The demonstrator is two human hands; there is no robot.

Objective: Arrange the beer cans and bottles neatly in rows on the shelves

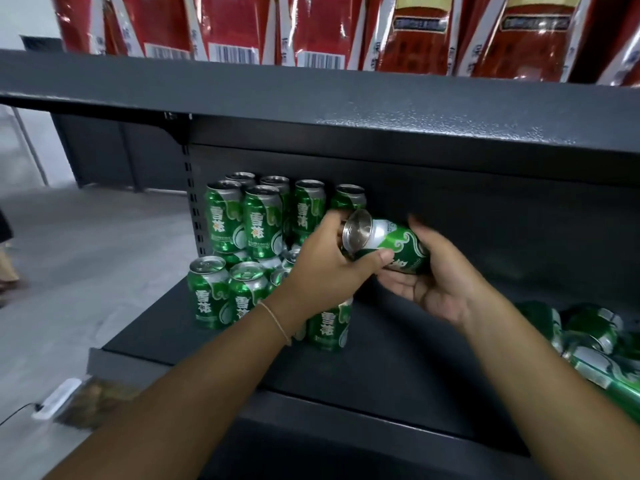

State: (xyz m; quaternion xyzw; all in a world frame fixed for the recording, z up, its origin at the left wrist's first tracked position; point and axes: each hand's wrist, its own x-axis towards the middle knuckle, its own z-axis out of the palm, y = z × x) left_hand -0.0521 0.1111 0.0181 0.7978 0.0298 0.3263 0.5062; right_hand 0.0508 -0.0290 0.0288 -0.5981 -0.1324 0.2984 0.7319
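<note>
A green beer can (391,242) lies tilted on its side in the air above the dark shelf (398,368), its silver bottom facing left. My left hand (325,268) grips its silver end with thumb and fingers curled round it. My right hand (433,271) cups its green body from the right and below. Behind and left of my hands, several upright green cans (242,244) stand stacked in two tiers at the shelf's left end. One more upright can (329,327) shows just under my left wrist.
Loose green cans (595,341) lie on their sides at the shelf's right end. Red packaged goods (311,29) fill the upper shelf (346,98), which overhangs the work area. A white power strip (57,398) lies on the grey floor at the left.
</note>
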